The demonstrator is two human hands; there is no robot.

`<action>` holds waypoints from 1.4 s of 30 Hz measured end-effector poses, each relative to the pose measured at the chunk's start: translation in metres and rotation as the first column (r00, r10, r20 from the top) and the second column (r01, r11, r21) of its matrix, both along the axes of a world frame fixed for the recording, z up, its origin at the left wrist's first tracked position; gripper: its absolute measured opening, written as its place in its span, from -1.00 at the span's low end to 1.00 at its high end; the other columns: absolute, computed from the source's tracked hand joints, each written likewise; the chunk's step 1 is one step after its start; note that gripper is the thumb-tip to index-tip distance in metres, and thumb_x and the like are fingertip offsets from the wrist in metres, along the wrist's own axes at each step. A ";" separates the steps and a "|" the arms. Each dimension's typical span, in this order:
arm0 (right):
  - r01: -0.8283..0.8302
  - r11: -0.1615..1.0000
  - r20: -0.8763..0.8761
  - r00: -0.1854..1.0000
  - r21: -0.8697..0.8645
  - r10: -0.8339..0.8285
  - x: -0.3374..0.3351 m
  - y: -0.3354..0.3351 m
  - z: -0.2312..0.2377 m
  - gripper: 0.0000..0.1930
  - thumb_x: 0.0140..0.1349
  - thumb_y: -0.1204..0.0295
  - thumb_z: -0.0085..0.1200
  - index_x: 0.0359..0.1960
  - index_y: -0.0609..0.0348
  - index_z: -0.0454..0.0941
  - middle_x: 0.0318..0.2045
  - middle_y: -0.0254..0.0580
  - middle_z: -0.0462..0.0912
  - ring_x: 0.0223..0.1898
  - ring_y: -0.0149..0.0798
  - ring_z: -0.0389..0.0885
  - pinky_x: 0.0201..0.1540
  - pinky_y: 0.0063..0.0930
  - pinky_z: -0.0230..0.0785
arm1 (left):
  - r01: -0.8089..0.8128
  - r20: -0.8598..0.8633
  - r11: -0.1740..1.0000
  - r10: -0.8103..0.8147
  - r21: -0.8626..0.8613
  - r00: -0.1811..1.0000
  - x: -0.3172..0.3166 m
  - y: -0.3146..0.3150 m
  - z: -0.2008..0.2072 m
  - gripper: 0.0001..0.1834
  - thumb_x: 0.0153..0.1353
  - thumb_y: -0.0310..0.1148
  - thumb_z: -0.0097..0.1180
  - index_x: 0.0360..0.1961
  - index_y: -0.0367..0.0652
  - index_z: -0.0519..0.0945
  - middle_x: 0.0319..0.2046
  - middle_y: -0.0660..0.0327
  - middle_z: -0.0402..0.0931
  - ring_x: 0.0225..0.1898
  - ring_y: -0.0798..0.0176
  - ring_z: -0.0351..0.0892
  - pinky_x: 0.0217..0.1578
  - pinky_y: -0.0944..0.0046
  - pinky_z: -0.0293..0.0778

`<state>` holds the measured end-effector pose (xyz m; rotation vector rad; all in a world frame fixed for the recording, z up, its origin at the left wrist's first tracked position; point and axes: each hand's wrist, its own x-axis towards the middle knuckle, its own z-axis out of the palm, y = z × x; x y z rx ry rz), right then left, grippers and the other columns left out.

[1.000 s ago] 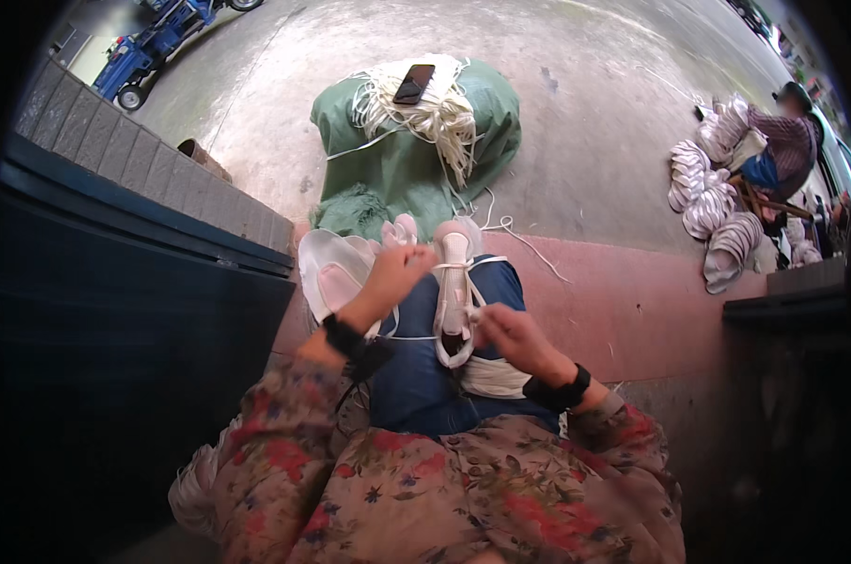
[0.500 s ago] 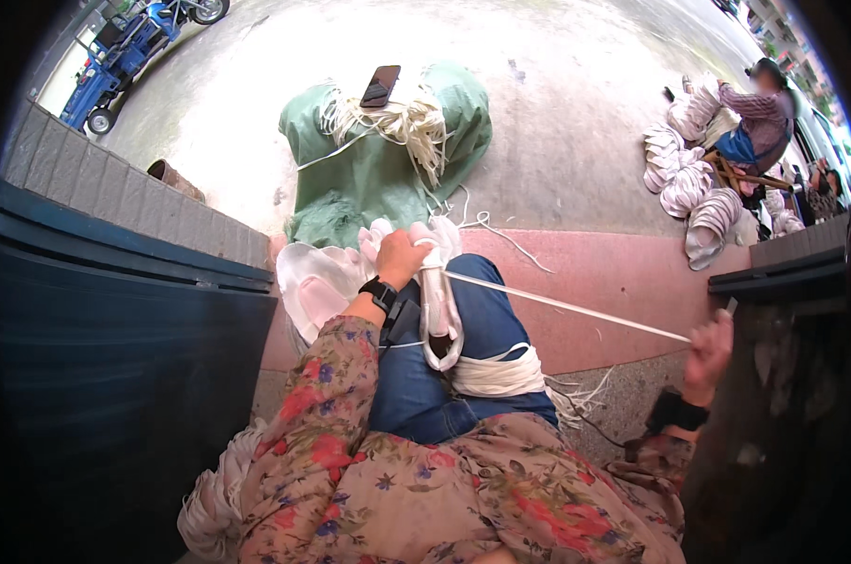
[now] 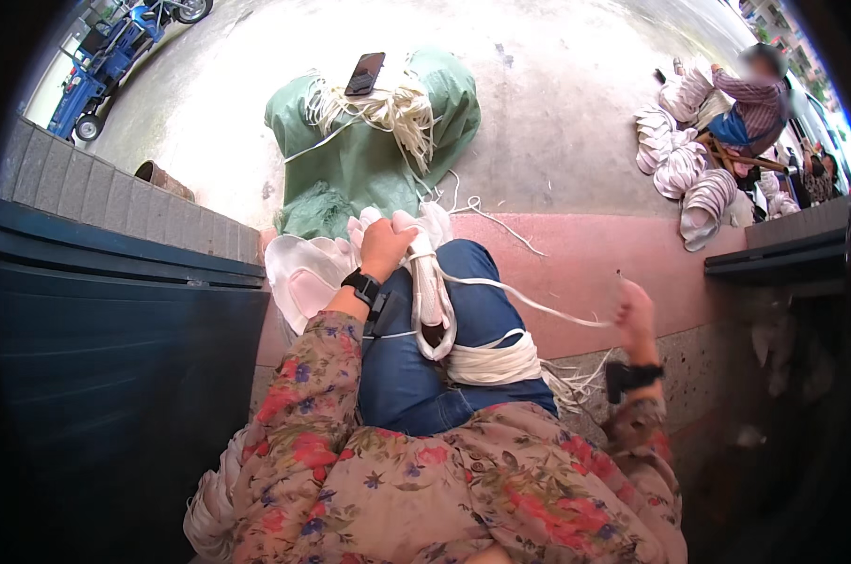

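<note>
A white shoe upper [image 3: 429, 299] lies along my lap, its opening toward me. My left hand [image 3: 385, 248] is closed on its far end, where several white pieces bunch together. From the upper a white lace [image 3: 529, 295] runs slackly to my right hand [image 3: 636, 312], which is held out to the right with closed fingers around it. A small dark tip pokes up above those fingers; I cannot make out what it is. Across my right thigh lies a bundle of white laces [image 3: 497, 361]. Beside my left wrist more white uppers [image 3: 305, 273] are stacked.
Ahead stands a green sack-covered heap [image 3: 350, 169] with loose laces [image 3: 408, 115] and a phone [image 3: 365, 73] on top. A person [image 3: 752, 103] sits at the far right beside piled white uppers [image 3: 681, 171]. Dark blue panels [image 3: 115, 348] flank me; a blue three-wheeler [image 3: 96, 75] stands far left.
My right hand has moved left and slightly up, toward my lap. The lace, taut before, now sags. My left hand keeps its hold on the shoe upper.
</note>
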<state>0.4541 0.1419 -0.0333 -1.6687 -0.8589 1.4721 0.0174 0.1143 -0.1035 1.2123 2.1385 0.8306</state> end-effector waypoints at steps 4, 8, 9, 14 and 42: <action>-0.569 0.822 -0.047 0.822 -0.017 0.567 -0.177 -0.005 0.000 -0.81 0.18 0.15 -0.10 -0.47 -0.08 0.34 -0.70 -0.59 0.21 -0.69 -0.62 0.17 -0.68 -0.77 0.04 | -0.066 -0.035 0.996 0.064 -0.055 0.997 0.012 -0.001 0.003 -0.56 -0.16 -0.11 0.16 -0.51 -0.37 0.52 -0.52 -0.07 0.50 -0.41 0.01 0.51 -0.36 0.17 0.39; -0.705 0.631 0.199 0.703 0.325 0.683 -0.235 -0.002 -0.059 -0.71 0.17 0.20 -0.11 -0.50 0.18 0.44 -0.73 -0.44 0.35 -0.71 -0.50 0.26 -0.62 -0.52 0.14 | -0.076 -0.036 0.990 0.073 -0.117 0.997 0.015 0.003 0.006 -0.53 -0.14 -0.09 0.15 -0.45 -0.38 0.50 -0.42 -0.14 0.50 -0.30 -0.09 0.49 -0.26 0.10 0.38; -0.837 0.513 0.327 0.547 0.191 0.770 -0.233 -0.002 -0.064 -0.68 0.16 0.21 -0.13 -0.51 0.23 0.46 -0.74 -0.29 0.39 -0.69 -0.37 0.33 -0.58 -0.42 0.17 | -0.076 -0.040 0.990 0.072 -0.119 0.997 0.015 0.003 0.004 -0.53 -0.14 -0.09 0.15 -0.45 -0.38 0.50 -0.42 -0.14 0.50 -0.30 -0.09 0.49 -0.26 0.10 0.38; -0.951 0.301 0.714 0.254 0.064 0.652 -0.228 -0.029 -0.041 -0.60 0.13 0.21 -0.26 -0.61 0.26 0.49 -0.63 0.12 0.50 -0.49 0.12 0.50 -0.39 -0.10 0.33 | -0.005 -0.202 1.000 0.011 0.028 0.979 0.022 0.006 0.005 -0.61 -0.14 -0.16 0.16 -0.49 -0.36 0.51 -0.50 -0.09 0.50 -0.39 -0.06 0.50 -0.36 0.12 0.38; -0.804 0.528 0.437 0.593 0.273 0.677 -0.215 -0.012 -0.029 -0.73 0.17 0.31 -0.19 -0.40 0.24 0.52 -0.40 0.12 0.53 -0.31 0.02 0.50 -0.26 -0.29 0.31 | 0.083 0.274 0.991 -0.109 0.105 0.956 0.020 -0.070 0.020 -0.82 0.02 -0.45 0.00 -0.39 -0.34 0.51 -0.59 0.15 0.50 -0.55 0.33 0.48 -0.49 0.39 0.40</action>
